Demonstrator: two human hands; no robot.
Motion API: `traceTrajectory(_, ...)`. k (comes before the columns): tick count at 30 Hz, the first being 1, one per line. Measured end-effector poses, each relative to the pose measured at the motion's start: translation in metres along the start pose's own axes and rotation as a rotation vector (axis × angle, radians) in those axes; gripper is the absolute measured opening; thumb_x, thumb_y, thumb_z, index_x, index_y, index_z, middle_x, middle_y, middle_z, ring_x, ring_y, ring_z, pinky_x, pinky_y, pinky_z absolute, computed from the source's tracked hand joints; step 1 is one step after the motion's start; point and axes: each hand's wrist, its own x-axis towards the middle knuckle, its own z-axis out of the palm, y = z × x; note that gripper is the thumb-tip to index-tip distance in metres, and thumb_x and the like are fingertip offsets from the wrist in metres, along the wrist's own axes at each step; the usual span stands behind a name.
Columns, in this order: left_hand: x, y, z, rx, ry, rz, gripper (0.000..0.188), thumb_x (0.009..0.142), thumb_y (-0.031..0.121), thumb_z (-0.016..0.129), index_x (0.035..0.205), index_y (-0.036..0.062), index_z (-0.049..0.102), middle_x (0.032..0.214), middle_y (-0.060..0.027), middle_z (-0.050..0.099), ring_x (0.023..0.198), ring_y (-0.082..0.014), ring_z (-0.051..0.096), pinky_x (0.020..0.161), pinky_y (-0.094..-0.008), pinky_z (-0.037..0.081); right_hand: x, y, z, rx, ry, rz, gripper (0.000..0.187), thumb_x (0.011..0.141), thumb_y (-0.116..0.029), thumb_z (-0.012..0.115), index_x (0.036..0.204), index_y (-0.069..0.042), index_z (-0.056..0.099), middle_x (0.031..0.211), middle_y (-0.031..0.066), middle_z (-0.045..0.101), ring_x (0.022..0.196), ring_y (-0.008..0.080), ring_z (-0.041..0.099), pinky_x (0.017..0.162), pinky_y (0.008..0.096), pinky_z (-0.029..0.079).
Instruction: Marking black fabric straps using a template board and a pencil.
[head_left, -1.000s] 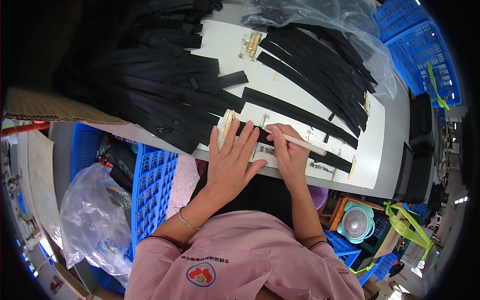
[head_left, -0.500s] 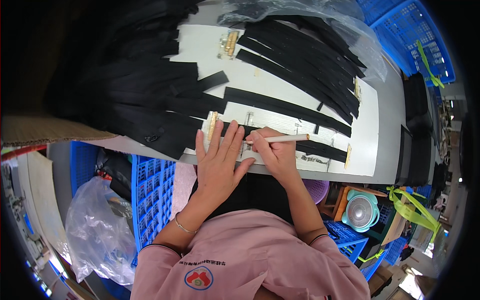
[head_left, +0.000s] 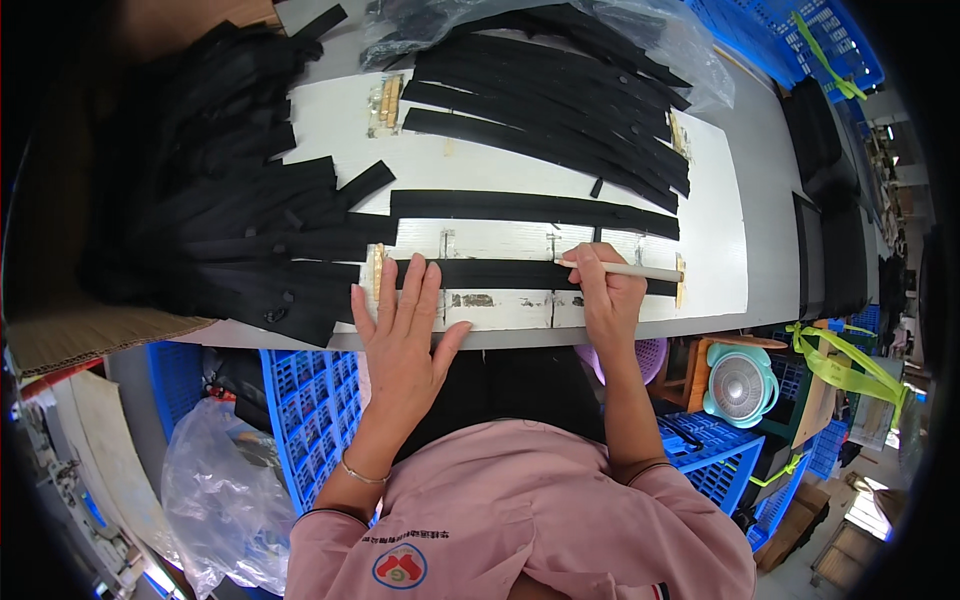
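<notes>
A long black strip (head_left: 500,273) lies flat across the near part of the white work board (head_left: 480,180). My left hand (head_left: 400,325) rests flat on the strip's left end, fingers spread, pressing it down. My right hand (head_left: 605,295) is shut on a pale marking pencil (head_left: 625,269), whose tip touches the strip near its right part. A second black strip (head_left: 530,208) lies parallel just beyond. Small metal stops (head_left: 378,272) are fixed to the board at the strip's ends.
A big heap of black strips (head_left: 230,220) fills the left of the table. More strips (head_left: 560,110) lie at the far right, partly in a clear plastic bag (head_left: 640,40). Blue crates (head_left: 310,390) stand under the table. A small teal fan (head_left: 738,385) sits on the floor at right.
The view has tilted slightly. My left hand stays flat on the strip. My right hand with the pencil has shifted a little right along the strip.
</notes>
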Motion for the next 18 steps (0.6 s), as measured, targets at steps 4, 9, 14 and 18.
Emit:
traceTrajectory(4,0.000,0.003,-0.002,0.019,-0.029,0.005,0.071,0.093,0.033,0.073,0.151,0.0035,0.047,0.159,-0.0144,0.043,0.153,-0.0373,0.028,0.122,-0.0618,0.008,0.001,0.002,0.000,-0.006,-0.035,-0.010,0.026,0.104,-0.014,0.059,0.093,0.005,0.074,0.073,0.0038,0.065,0.066,0.0069,0.054,0.060,0.0230,0.041)
traceTrajectory(9,0.012,0.026,-0.003,-0.124,0.051,0.045,0.065,0.092,0.027,0.074,0.148,0.0018,0.051,0.155,-0.0178,0.047,0.148,-0.0365,0.037,0.122,-0.0585,0.015,0.002,0.006,0.000,-0.014,-0.032,-0.023,0.024,0.103,-0.013,0.061,0.093,0.004,0.075,0.072,0.0044,0.066,0.064,0.0069,0.056,0.058,0.0229,0.042)
traceTrajectory(14,0.043,0.060,0.029,-0.438,0.142,0.131,0.038,0.087,0.009,0.076,0.124,0.0037,0.068,0.128,-0.0128,0.064,0.117,-0.0313,0.059,0.107,-0.0447,0.038,0.001,0.007,0.002,-0.022,-0.012,-0.041,0.019,0.099,-0.009,0.063,0.089,0.005,0.072,0.075,0.0120,0.069,0.061,0.0166,0.062,0.056,0.0301,0.046)
traceTrajectory(18,0.056,0.063,0.046,-0.388,0.227,0.160,0.017,0.084,0.004,0.076,0.101,0.0032,0.074,0.105,-0.0063,0.068,0.097,-0.0255,0.061,0.087,-0.0386,0.044,0.001,0.008,0.003,-0.008,0.002,-0.038,0.019,0.099,-0.009,0.064,0.089,0.005,0.072,0.076,0.0127,0.070,0.062,0.0175,0.063,0.057,0.0300,0.047)
